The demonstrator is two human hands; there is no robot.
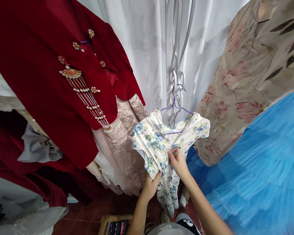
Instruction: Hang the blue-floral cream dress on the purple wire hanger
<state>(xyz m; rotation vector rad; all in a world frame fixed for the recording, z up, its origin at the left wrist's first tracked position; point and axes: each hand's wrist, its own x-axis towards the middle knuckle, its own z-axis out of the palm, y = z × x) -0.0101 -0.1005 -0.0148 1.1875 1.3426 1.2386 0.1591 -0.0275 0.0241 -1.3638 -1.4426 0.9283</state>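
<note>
A white dress (159, 137) with a blue and yellow floral print hangs in front of me on a purple wire hanger (174, 103). The hanger's hook is at the white metal rack's scrolls. My left hand (150, 186) pinches the dress at its side, near the waist, thumb on the front. Higher up, my right hand (178, 163) grips the front of the bodice just below the neckline, fingers bent into the cloth. The skirt falls in folds below both hands.
Left hangs a dark red velvet jacket (46, 81) with a beaded tassel, beside a pink brocade garment (127, 140). A beige floral dress (245, 81) and blue tulle (264, 169) hang right. White curtains (142, 42) stand behind. A wooden stool (105, 225) bearing a dark device is below.
</note>
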